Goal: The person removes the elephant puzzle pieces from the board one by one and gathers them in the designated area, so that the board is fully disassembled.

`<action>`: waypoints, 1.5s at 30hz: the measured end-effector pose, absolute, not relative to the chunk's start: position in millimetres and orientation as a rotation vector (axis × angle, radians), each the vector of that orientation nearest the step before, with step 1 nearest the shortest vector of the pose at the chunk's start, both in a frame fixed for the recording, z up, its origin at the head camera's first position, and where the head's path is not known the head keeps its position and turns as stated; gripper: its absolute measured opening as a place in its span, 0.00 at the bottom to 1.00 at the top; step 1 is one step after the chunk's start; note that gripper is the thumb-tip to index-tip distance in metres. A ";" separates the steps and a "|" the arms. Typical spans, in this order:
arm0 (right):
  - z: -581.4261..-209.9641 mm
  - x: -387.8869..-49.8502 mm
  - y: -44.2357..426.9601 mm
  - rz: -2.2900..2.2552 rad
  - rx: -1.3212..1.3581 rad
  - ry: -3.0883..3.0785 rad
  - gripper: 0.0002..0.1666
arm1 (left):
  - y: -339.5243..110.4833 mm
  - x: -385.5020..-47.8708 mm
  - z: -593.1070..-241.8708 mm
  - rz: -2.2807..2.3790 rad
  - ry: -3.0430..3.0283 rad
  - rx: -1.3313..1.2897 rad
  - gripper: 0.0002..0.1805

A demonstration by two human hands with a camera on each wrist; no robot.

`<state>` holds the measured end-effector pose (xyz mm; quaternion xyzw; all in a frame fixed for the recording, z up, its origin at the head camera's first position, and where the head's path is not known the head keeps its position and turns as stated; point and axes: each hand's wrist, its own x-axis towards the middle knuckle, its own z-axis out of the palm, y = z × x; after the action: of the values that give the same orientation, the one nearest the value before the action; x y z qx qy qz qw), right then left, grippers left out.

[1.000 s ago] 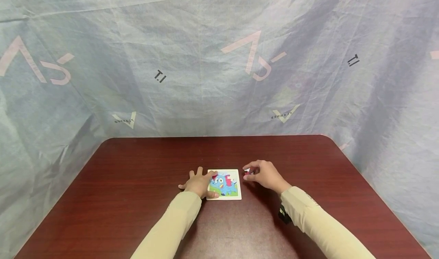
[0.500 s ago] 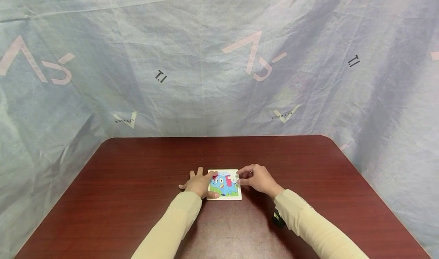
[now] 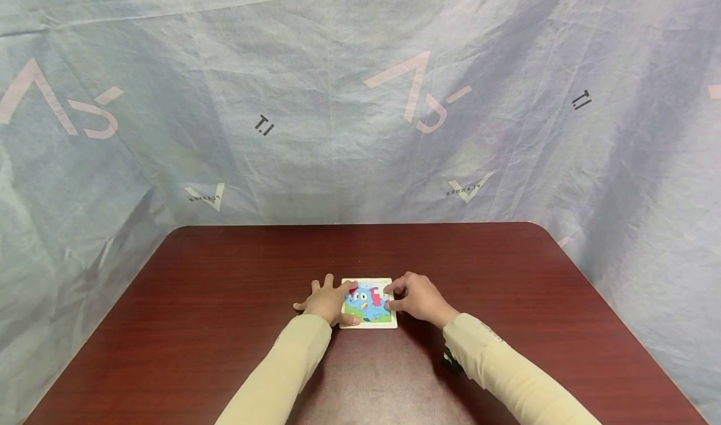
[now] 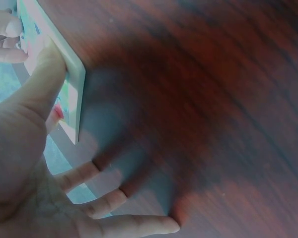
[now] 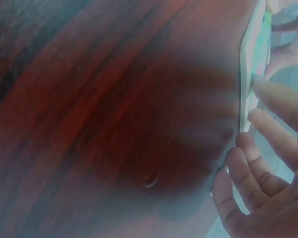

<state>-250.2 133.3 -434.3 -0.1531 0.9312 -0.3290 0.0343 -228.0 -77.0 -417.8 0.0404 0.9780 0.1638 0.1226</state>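
The splayed left hand (image 3: 325,303), grip released, should brace the cartoon-animal jigsaw (image 3: 374,311) at nine o'clock; the right hand (image 3: 419,298), grip unclear, should press level at three.

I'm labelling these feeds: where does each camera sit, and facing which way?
Head: worn on the head, facing forward and down at puzzle, table and backdrop; left hand, right hand, sleeves show.
Left wrist: on that wrist, facing puzzle and table; left hand, some right fingers show.
Right wrist: on that wrist, facing puzzle and table; right hand, some left fingers show.
Both wrist views share puzzle, table, both hands.
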 end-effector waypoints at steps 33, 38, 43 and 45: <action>-437.3 -252.3 129.5 -0.966 -0.465 2.897 0.11 | -76.8 -230.7 -419.7 0.431 2.838 0.128 0.44; -435.7 -251.2 129.2 -0.936 -0.480 2.907 0.11 | -77.0 -231.0 -419.0 0.416 2.816 0.119 0.44; -434.7 -250.7 128.5 -0.926 -0.501 2.927 0.12 | -77.1 -231.0 -418.1 0.420 2.809 0.118 0.44; -433.7 -249.7 128.5 -0.924 -0.520 2.935 0.12 | -77.1 -231.2 -418.0 0.424 2.810 0.119 0.44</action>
<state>-249.7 128.5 -433.7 -0.1665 0.9405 -0.2962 0.0105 -231.2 -77.1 -418.0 0.0413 0.9771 0.1473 0.1479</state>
